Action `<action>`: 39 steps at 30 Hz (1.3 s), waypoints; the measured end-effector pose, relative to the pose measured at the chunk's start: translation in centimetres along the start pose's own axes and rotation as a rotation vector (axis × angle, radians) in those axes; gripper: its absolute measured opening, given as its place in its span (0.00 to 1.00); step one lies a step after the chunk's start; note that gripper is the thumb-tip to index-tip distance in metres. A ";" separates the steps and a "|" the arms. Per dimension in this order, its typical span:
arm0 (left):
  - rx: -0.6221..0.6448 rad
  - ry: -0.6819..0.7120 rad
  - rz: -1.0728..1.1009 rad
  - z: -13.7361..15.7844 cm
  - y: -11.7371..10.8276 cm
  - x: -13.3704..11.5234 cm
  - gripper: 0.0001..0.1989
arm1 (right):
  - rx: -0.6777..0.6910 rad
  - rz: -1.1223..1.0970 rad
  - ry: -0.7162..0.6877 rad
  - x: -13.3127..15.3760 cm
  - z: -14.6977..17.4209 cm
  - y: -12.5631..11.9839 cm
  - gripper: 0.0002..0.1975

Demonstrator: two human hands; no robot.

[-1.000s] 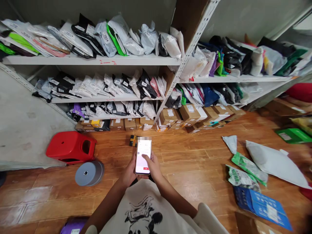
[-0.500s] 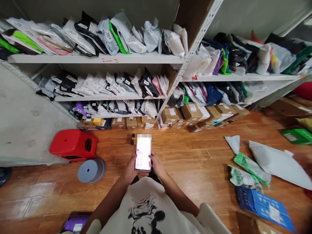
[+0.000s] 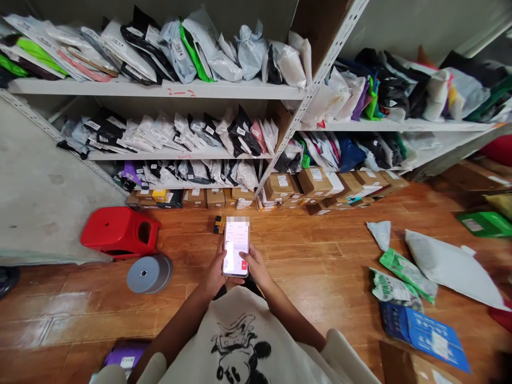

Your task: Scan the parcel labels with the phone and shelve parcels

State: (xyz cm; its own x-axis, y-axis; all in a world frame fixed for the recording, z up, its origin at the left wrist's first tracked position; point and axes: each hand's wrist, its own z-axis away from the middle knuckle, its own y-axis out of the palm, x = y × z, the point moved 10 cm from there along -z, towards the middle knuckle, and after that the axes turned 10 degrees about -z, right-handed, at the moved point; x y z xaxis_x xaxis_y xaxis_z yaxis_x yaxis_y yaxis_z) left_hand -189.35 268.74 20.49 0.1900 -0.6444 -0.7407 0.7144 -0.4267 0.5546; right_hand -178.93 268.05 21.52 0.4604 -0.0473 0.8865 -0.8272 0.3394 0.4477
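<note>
A smartphone [image 3: 236, 242] with a lit screen is held upright in front of my body, its text too small to read. My left hand [image 3: 215, 272] is wrapped round its left side and lower edge. From the other side my right hand [image 3: 256, 265] grips it, with the thumb lying over the lower right of the screen near a red key. The fingers behind the phone are hidden. Just beyond its top left corner a small black and orange box [image 3: 218, 224] lies on the floor.
Shelves [image 3: 240, 92] full of labelled parcel bags stand ahead, with cardboard boxes [image 3: 194, 198] beneath. A red stool [image 3: 116, 232] and a grey round stool [image 3: 148, 274] are at left. At right lie a white bag [image 3: 452, 266] and a blue parcel [image 3: 430, 333]; a purple parcel [image 3: 126, 353] lies lower left.
My right thumb has moved inward over the phone's screen, and the display looks different. Both hands still hold the phone. The view has shifted slightly.
</note>
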 end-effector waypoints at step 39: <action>0.238 -0.043 0.048 -0.8 1.6 3.7 0.50 | 0.149 -0.078 0.083 -0.7 2.0 -3.3 0.29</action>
State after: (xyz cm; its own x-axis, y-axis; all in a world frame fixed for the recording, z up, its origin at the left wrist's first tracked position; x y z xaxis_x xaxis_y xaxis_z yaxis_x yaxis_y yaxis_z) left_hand -186.98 266.16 18.38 0.1872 -0.6918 -0.6974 0.5258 -0.5291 0.6661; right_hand -177.18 265.13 19.66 0.5451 0.0117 0.8383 -0.8236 0.1946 0.5328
